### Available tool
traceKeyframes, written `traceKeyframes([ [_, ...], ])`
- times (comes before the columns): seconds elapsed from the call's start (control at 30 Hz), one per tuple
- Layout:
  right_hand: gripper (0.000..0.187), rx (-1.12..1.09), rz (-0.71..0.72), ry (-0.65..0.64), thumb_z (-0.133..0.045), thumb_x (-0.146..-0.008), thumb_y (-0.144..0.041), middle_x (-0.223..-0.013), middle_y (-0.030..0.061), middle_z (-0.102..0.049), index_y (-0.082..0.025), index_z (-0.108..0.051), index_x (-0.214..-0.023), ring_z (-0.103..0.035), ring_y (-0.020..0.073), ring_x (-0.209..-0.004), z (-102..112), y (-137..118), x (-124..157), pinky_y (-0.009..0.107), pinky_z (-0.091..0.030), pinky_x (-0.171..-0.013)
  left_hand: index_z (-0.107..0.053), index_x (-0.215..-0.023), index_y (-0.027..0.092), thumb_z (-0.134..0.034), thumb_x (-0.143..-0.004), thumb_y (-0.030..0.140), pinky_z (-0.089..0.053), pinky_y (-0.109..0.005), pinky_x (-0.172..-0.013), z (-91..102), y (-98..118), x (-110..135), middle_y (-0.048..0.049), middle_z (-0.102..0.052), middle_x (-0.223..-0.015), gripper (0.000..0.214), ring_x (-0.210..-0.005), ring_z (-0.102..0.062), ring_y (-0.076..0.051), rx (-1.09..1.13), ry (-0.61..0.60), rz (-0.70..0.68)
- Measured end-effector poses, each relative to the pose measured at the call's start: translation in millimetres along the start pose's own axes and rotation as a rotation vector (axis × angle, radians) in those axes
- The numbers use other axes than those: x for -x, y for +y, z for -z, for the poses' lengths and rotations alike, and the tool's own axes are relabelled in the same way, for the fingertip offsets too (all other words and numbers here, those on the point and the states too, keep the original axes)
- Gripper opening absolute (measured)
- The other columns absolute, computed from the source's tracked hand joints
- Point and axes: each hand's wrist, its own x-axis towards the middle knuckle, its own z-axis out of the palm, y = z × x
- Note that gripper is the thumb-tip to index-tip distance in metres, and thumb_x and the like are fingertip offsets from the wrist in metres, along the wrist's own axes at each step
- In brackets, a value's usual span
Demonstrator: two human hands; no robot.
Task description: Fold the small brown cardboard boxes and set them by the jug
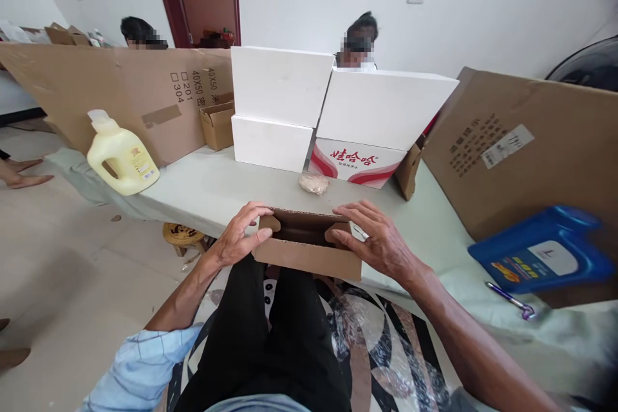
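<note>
A small brown cardboard box (309,257) sits at the table's near edge, its long top open toward me. Short end flaps fold inward at both sides, and the inside looks dark. My left hand (241,233) grips the left end, thumb by the end flap and fingers along the back edge. At the other end, my right hand (379,238) holds the box the same way, its thumb over the right flap. Just beyond the box lies a small clear plastic bag (313,183) with pale contents I cannot make out.
Behind stand stacked white boxes (277,87) and a red-and-white carton (357,163). Large cardboard sheets (531,141) flank the table (212,187). A yellow jug (120,154) is left; a blue bottle (541,251) and purple pen (510,299) are right. Two people sit beyond.
</note>
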Motion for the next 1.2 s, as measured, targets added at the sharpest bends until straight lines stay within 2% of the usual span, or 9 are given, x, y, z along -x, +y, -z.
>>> traceKeyframes([
  [0.13,0.04,0.193,0.103,0.042,-0.068,-0.11,-0.038,-0.142,0.0194,-0.068,-0.021,-0.063,-0.146,-0.066,0.0365,-0.12,1.2,-21.3,8.8,0.053,-0.054,-0.1,-0.069,-0.133,0.026,-0.061,-0.102,0.045,-0.061,-0.041,-0.101,5.0,5.6,0.9,-0.0101,-0.068,-0.141,0.038,-0.132,-0.065,-0.029,0.02,0.002,0.077],
  [0.33,0.027,0.242,0.131,-0.169,-0.067,-0.11,-0.038,-0.125,0.016,-0.071,-0.019,-0.068,-0.13,-0.064,0.0341,-0.109,-20.2,-37.0,41.4,0.05,-0.054,-0.091,-0.067,-0.136,0.029,-0.072,-0.09,0.045,-0.061,-0.043,-0.102,4.3,10.8,9.0,-0.0082,-0.065,-0.145,0.048,-0.135,-0.063,-0.03,-0.013,-0.003,0.147],
  [0.5,0.037,0.266,0.029,-0.123,-0.067,-0.11,-0.034,-0.121,0.0149,-0.069,-0.017,-0.059,-0.142,-0.062,0.0326,-0.104,-17.6,-37.2,48.9,0.045,-0.053,-0.086,-0.068,-0.135,0.03,-0.073,-0.091,0.048,-0.061,-0.041,-0.1,8.9,20.9,5.8,-0.0081,-0.065,-0.142,0.048,-0.135,-0.063,-0.029,0.0,-0.022,0.125],
  [0.63,0.011,0.358,0.008,-0.057,-0.063,-0.112,-0.031,-0.096,0.0083,-0.065,-0.022,-0.064,-0.106,-0.058,0.0275,-0.085,-8.6,-33.9,34.5,0.038,-0.046,-0.073,-0.067,-0.136,0.029,-0.073,-0.092,0.043,-0.061,-0.039,-0.098,13.8,20.3,-13.7,-0.0086,-0.064,-0.143,0.047,-0.132,-0.063,-0.028,0.023,0.023,0.059],
  [0.77,0.027,0.412,0.059,-0.041,-0.056,-0.115,-0.025,-0.086,0.0061,-0.063,-0.023,-0.06,-0.089,-0.056,0.0239,-0.077,-18.2,-34.3,31.9,0.036,-0.041,-0.072,-0.067,-0.134,0.026,-0.074,-0.089,0.039,-0.061,-0.039,-0.094,10.6,5.8,-33.3,-0.0098,-0.063,-0.141,0.047,-0.131,-0.063,-0.029,0.025,0.066,0.023],
  [0.87,0.031,0.323,0.067,-0.077,-0.053,-0.117,-0.024,-0.083,0.0052,-0.064,-0.021,-0.061,-0.087,-0.06,0.0218,-0.076,-27.1,-33.1,39.7,0.034,-0.041,-0.07,-0.067,-0.133,0.027,-0.078,-0.085,0.038,-0.062,-0.04,-0.092,4.5,-4.9,-35.4,-0.0093,-0.062,-0.138,0.051,-0.128,-0.063,-0.03,-0.039,0.016,0.038],
  [0.97,0.025,0.195,0.011,-0.165,-0.059,-0.114,-0.022,-0.096,0.0063,-0.073,-0.021,-0.066,-0.091,-0.07,0.0206,-0.086,-25.2,-25.7,41.0,0.03,-0.047,-0.071,-0.066,-0.136,0.028,-0.085,-0.081,0.041,-0.063,-0.043,-0.093,0.8,-7.7,-31.6,-0.0093,-0.06,-0.135,0.06,-0.124,-0.063,-0.03,-0.111,-0.055,0.046],
  [1.1,0.013,0.16,0.031,-0.339,-0.067,-0.108,-0.02,-0.136,0.0076,-0.075,-0.025,-0.077,-0.114,-0.075,0.0249,-0.117,-15.8,-9.3,23.7,0.031,-0.057,-0.084,-0.067,-0.143,0.029,-0.093,-0.075,0.048,-0.06,-0.049,-0.104,-0.7,-5.1,-33.8,-0.0091,-0.054,-0.131,0.075,-0.123,-0.063,-0.032,-0.205,-0.101,0.071],
  [1.2,0.03,0.235,0.007,-0.461,-0.072,-0.102,-0.022,-0.127,0.0078,-0.079,-0.026,-0.075,-0.132,-0.077,0.0262,-0.108,-14.3,-0.2,8.4,0.033,-0.058,-0.078,-0.068,-0.147,0.031,-0.096,-0.072,0.056,-0.059,-0.05,-0.105,-2.8,-6.1,-41.7,-0.009,-0.053,-0.127,0.084,-0.12,-0.064,-0.033,-0.273,-0.163,0.071],
])
